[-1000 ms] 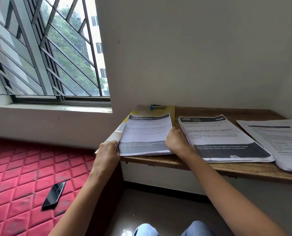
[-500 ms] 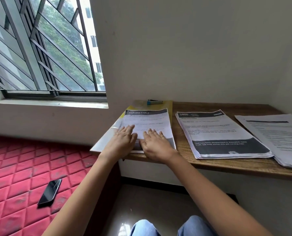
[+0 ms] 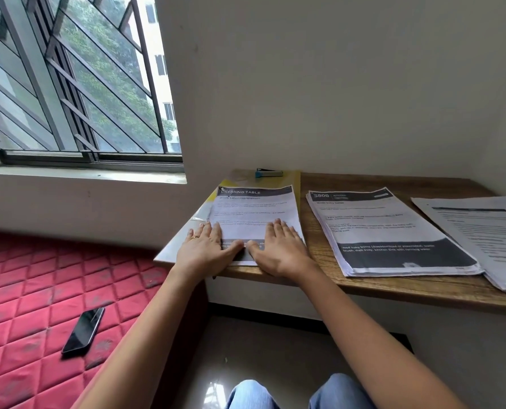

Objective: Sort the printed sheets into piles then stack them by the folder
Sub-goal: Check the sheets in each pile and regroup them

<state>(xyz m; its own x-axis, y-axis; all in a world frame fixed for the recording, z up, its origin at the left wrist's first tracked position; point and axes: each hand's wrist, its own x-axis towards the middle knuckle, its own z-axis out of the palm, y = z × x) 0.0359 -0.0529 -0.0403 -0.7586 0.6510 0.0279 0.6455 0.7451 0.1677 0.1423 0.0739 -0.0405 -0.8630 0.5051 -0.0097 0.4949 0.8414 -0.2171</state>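
On the wooden desk [image 3: 393,287], left hand [image 3: 206,250] and right hand [image 3: 281,249] (fingers straight) press the "DRESSING TABLE" pile [image 3: 254,211].

Left hand [image 3: 206,250] and right hand [image 3: 281,249] side by side, palms down; fingers [image 3: 276,228] straight; forearms outstretched

You have one head view only; it looks forward and down from above your arms at the near edge of the bench [image 3: 393,286]; window [image 3: 77,84] at upper left.
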